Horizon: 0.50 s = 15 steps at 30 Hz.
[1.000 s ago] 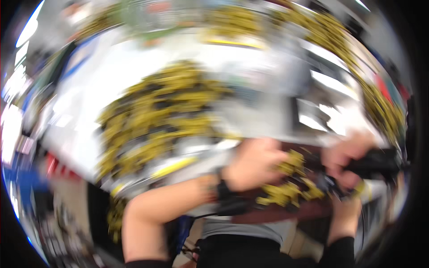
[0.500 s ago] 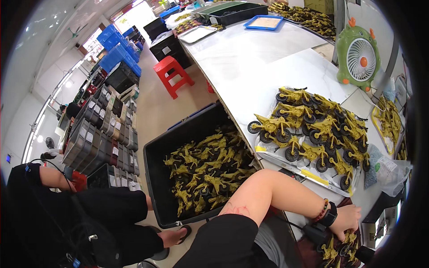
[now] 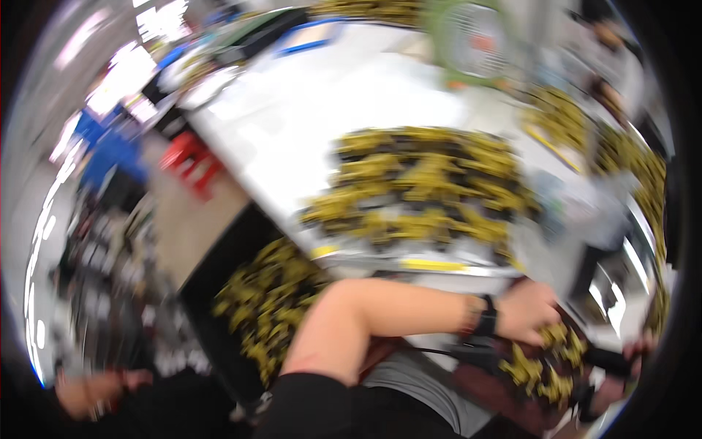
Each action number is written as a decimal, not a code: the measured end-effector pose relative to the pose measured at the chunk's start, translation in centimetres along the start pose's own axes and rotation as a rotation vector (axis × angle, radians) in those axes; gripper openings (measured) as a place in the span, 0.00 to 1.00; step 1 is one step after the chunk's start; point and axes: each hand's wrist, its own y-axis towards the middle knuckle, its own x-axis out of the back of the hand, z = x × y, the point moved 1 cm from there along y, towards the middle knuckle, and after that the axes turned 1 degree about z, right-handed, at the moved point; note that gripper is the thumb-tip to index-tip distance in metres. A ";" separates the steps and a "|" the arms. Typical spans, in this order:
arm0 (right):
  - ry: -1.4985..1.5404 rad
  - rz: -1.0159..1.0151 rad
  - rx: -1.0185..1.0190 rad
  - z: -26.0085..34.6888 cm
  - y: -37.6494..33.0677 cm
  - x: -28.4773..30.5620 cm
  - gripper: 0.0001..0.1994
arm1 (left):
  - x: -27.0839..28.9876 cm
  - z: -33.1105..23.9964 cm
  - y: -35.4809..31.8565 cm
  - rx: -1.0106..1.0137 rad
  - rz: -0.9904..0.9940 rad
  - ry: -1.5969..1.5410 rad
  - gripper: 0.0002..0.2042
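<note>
My left hand (image 3: pixel 528 313), with a dark watch and a beaded bracelet at the wrist, reaches across to the right. Its fingers curl down onto a yellow toy motorcycle (image 3: pixel 561 342) with dark parts. More toy motorcycles (image 3: pixel 528 369) lie beside it on a dark red surface (image 3: pixel 486 384). At the lower right edge, a smeared patch of skin looks like my right hand (image 3: pixel 607 395); its fingers cannot be made out. A black, rod-like thing (image 3: pixel 608 361) is close to it. Motion blurs the whole view.
Rows of toy motorcycles (image 3: pixel 431 179) cover a tray on the white table (image 3: pixel 292 132). A black bin (image 3: pixel 219 252) of the same toys stands left of the table. A green fan (image 3: pixel 468 40), a red stool (image 3: pixel 191 162) and another person's arm (image 3: pixel 91 395) also show.
The view has swung to the right, so the table and bin appear further left. My left hand remains by the toy motorcycles. Skin at the lower right edge has come into view.
</note>
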 end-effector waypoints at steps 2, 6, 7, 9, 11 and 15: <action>0.060 0.017 -0.008 -0.3 0.0 0.5 0.22 | 1.2 0.5 -1.1 0.023 0.012 0.019 0.15; -0.255 -0.116 0.270 -0.4 3.0 -6.3 0.22 | 3.5 1.0 -1.7 0.111 0.054 0.060 0.15; -0.260 -0.093 0.327 0.5 3.3 -5.9 0.21 | 3.4 0.8 -1.1 0.121 0.092 0.048 0.15; -0.267 -0.061 0.386 2.2 4.2 -5.7 0.15 | 3.3 0.0 -0.1 0.155 0.130 0.053 0.15; -0.249 -0.049 0.385 2.6 5.2 -5.4 0.12 | 3.1 -0.3 0.3 0.162 0.146 0.051 0.15; -0.290 -0.065 0.294 0.2 7.6 -4.9 0.11 | 2.8 -0.3 0.3 0.170 0.146 0.065 0.15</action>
